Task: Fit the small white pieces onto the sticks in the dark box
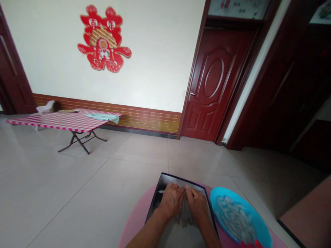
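On a pink table (pixel 139 215), the curled left hand (pixel 172 200) and right hand (pixel 198 205), grip unclear, seemingly arrange pale pieces (pixel 184 217) in a tray (pixel 170 178), calling for gentle alignment next.

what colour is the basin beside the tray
The basin is bright blue, as the head view shows.

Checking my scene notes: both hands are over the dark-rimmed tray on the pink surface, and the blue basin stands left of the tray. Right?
No: the blue basin stands right of the dark-rimmed tray, per the head view. Left hand and right hand placement stands.
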A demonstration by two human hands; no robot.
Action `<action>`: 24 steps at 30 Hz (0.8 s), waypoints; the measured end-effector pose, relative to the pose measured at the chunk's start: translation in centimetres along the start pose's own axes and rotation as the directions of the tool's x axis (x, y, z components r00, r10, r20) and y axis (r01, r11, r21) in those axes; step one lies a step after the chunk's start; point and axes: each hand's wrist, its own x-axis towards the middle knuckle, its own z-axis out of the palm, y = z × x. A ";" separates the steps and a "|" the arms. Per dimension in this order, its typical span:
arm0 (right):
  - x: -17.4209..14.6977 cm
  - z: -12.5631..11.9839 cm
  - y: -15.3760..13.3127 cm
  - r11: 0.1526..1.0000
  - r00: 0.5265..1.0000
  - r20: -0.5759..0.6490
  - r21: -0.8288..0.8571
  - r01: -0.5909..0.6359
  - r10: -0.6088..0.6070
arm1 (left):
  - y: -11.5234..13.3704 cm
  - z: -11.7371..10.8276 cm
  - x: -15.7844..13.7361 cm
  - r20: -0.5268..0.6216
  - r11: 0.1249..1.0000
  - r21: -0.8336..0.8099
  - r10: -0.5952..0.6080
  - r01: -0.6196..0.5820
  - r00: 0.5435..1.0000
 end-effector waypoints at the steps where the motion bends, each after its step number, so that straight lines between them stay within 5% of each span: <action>1: 0.0 0.0 0.1 1.000 1.000 -0.019 -0.021 -0.008 0.008 | 0.0 0.0 0.0 -0.055 1.000 -0.018 0.002 -0.003 0.998; 5: 0.5 -0.5 0.4 0.986 0.979 -0.142 -0.059 -0.155 0.145 | 0.0 -0.1 0.0 -0.266 0.996 -0.078 -0.057 0.038 0.962; 9: 0.7 -1.2 -0.5 0.968 0.950 -0.190 0.101 -0.230 0.246 | -0.1 -0.2 0.1 -0.175 0.937 -0.174 -0.332 0.303 0.927; 15: 0.0 -0.1 -3.0 0.897 0.991 0.089 0.422 -0.130 0.101 | -1.2 -0.2 0.5 -0.103 0.728 -0.506 -0.583 0.462 0.806; 19: -0.5 1.1 -3.3 0.833 0.951 0.308 0.521 -0.187 0.021 | -1.8 0.4 0.6 -0.048 0.596 -0.660 -0.642 0.458 0.765; 24: -1.1 1.5 -3.4 0.799 0.896 0.440 0.556 -0.227 -0.051 | -2.1 1.3 0.6 0.033 0.440 -0.788 -0.669 0.430 0.743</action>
